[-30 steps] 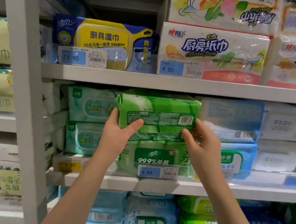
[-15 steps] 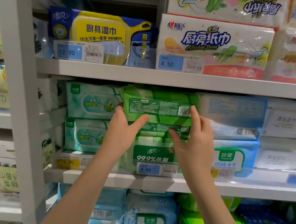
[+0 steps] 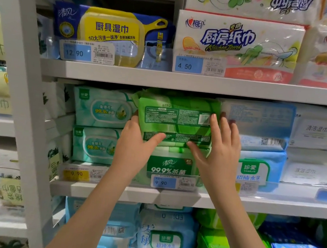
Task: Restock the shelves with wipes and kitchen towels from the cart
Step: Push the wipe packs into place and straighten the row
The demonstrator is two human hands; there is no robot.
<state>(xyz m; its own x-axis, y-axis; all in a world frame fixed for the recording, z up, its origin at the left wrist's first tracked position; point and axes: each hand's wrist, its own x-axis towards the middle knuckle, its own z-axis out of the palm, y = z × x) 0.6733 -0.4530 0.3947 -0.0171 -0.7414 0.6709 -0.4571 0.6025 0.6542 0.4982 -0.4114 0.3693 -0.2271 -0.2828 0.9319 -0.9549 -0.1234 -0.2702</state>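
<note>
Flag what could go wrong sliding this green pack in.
1. The green pack sits tight under the upper shelf; its top edge could catch and crumple.
2. It rests on the bottom pack, so it may slide forward once the left hand and right hand let go.

The green wipes pack (image 3: 177, 121) is wrapped in glossy, slightly crinkled plastic film. The kitchen towels (image 3: 239, 46) are sealed in shiny clear film. The shelf (image 3: 184, 82) edge is finished matt, smooth grey.
</note>
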